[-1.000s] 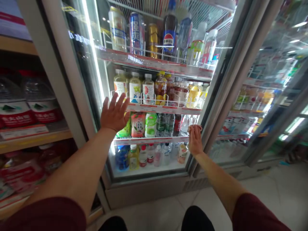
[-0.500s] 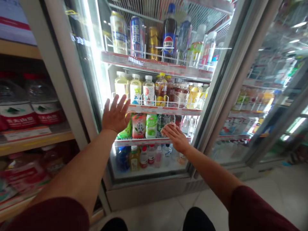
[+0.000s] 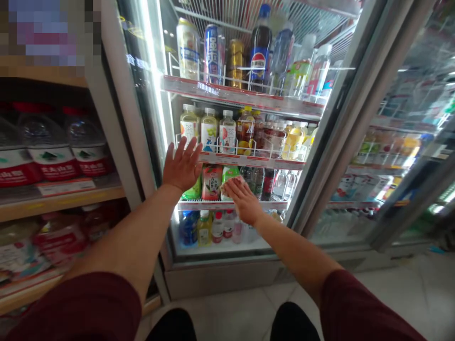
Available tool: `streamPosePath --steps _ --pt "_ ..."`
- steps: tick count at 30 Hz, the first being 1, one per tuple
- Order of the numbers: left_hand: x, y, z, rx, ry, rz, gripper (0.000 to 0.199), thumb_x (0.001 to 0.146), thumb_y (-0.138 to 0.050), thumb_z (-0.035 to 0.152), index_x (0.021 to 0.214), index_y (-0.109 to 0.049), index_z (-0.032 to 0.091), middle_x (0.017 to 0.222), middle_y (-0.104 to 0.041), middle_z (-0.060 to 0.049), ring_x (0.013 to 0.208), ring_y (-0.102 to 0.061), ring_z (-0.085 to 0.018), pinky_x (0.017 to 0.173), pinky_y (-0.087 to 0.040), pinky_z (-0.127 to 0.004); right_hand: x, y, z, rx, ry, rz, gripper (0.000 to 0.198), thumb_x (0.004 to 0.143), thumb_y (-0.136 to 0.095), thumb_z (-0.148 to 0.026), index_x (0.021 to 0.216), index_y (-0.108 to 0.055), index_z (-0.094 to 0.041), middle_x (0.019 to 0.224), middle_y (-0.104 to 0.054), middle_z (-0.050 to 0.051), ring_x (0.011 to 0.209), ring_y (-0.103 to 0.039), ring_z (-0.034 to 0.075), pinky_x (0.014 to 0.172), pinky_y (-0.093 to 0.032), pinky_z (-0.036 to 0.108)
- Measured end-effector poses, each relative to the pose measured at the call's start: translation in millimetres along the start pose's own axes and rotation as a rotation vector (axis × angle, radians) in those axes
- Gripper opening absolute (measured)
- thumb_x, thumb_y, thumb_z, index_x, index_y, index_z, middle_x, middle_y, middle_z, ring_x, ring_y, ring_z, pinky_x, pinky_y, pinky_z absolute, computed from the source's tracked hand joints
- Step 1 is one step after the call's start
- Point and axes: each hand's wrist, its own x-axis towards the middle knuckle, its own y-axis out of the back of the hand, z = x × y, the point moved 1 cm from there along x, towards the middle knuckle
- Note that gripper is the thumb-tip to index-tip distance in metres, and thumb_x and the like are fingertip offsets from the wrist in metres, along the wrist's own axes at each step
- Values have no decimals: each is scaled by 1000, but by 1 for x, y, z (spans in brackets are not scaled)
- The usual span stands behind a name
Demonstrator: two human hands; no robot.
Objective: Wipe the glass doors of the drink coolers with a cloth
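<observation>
My left hand (image 3: 182, 166) has its fingers spread, palm toward the glass door (image 3: 137, 99) of a lit drinks cooler. It appears to rest on the pane, in front of the bottled drinks at the left. Lower and to the right, my right hand (image 3: 246, 202) lies flat over a pale, pinkish cloth (image 3: 223, 190), pressing it to the same glass. Only the cloth's edges show around the fingers. Behind that hand, inside the cooler, are a green-labelled bottle (image 3: 232, 173) and a red-labelled drink (image 3: 212, 182).
Cans and a cola bottle (image 3: 260, 52) stand on the cooler's upper shelf. At the left, wooden shelves (image 3: 64, 201) hold large red-capped water bottles (image 3: 48, 147). Another glass-doored cooler (image 3: 373, 156) adjoins at the right. Pale floor tiles (image 3: 216, 312) lie below.
My right hand has slid the cloth leftward across the glass, toward my left hand. My left hand stays spread at about the same spot on the door. The view has shifted slightly left.
</observation>
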Motion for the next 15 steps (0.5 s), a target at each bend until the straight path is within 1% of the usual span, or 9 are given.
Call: streamPosePath --steps 2,3,4,5,7,9,11,13,15 --pt "-1 1 0 7 -16 -1 67 107 -43 45 171 -34 29 177 -32 -7 170 -12 -29 140 -2 -62 1 7 1 -4 100 -70 74 98 -50 -5 168 -43 -25 173 -44 5 166 -36 24 136 -35 47" --pt "-2 2 1 19 -31 2 67 108 -43 45 172 -33 29 177 -32 -8 170 -12 -29 140 -3 -62 4 15 8 -13 130 -59 74 98 -50 -3 168 -44 -27 172 -46 3 165 -38 22 136 -35 46" --pt "-3 2 1 35 -47 7 67 108 -43 45 172 -31 29 177 -31 -8 170 -12 -30 140 -4 -62 10 26 17 -29 132 -16 74 98 -48 -2 167 -45 -28 171 -48 2 164 -39 21 137 -35 45" --pt "-4 1 0 51 -62 13 67 109 -42 44 173 -29 29 178 -31 -9 170 -12 -30 140 -4 -63 16 38 29 -53 98 61 73 100 -45 -2 167 -44 -29 171 -49 2 164 -39 20 137 -35 46" --pt "-5 0 -1 83 -84 27 67 110 -41 43 174 -26 29 178 -30 -9 170 -11 -29 140 -5 -64 29 59 54 -113 -60 267 69 104 -40 -5 169 -41 -27 172 -48 4 165 -36 23 136 -35 50" --pt "-4 -2 -2 101 -92 42 67 111 -40 42 174 -23 30 178 -29 -9 170 -9 -29 140 -5 -64 36 70 71 -161 -217 427 66 107 -36 -10 172 -35 -26 174 -44 7 167 -33 26 136 -35 55" --pt "-2 -3 -2 113 -99 54 68 111 -40 42 175 -21 31 178 -29 -9 170 -8 -28 140 -6 -64 33 65 76 -175 -253 455 67 108 -36 -11 173 -32 -25 176 -42 8 168 -29 27 137 -33 57" --pt "-3 -3 -1 116 -104 63 70 111 -41 41 176 -17 32 178 -28 -9 170 -8 -28 140 -6 -64 21 48 71 -168 -195 400 67 107 -38 -10 172 -36 -25 174 -44 7 169 -28 26 139 -30 56" --pt "-9 -5 3 113 -97 72 72 110 -42 40 176 -14 31 179 -25 -9 170 -5 -28 140 -7 -64 3 29 60 -158 -125 334 64 106 -40 -10 168 -44 -23 171 -50 8 168 -29 26 139 -30 55"
